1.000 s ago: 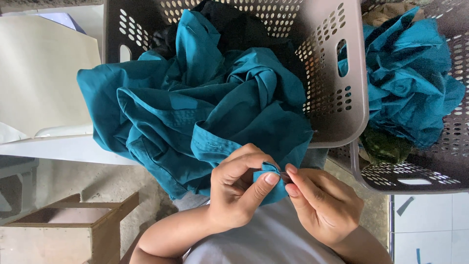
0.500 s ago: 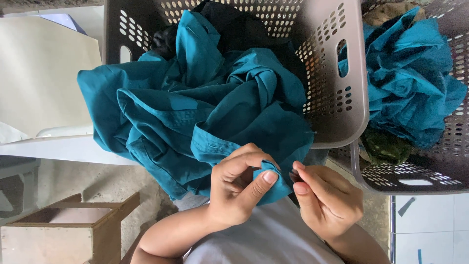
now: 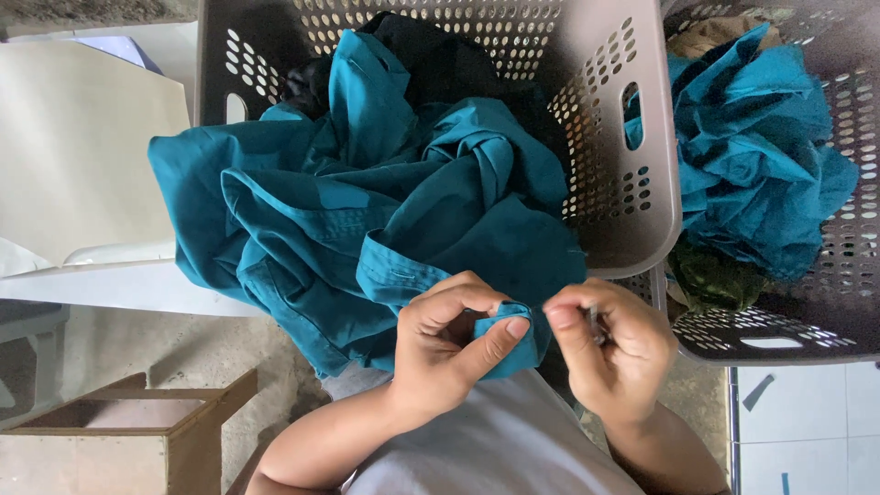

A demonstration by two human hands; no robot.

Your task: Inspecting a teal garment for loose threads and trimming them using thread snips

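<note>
A teal shirt (image 3: 367,211) spills out of a grey perforated laundry basket (image 3: 632,220) and hangs toward me. My left hand (image 3: 449,348) pinches a folded bit of its cuff between thumb and fingers. My right hand (image 3: 605,348) is beside it, a little to the right, fingers closed on a small thin dark object, too small to identify. The two hands are slightly apart. A dark garment (image 3: 440,55) lies deeper in the basket, behind the shirt.
A second grey basket (image 3: 825,312) at the right holds more teal cloth (image 3: 761,174). A white plastic chair (image 3: 82,174) stands at the left. A wooden box (image 3: 137,431) sits on the concrete floor at lower left. White tiles show at lower right.
My right hand has drawn away to the right from the cuff, opening a small gap between the hands. My left hand keeps its pinch on the cloth.
</note>
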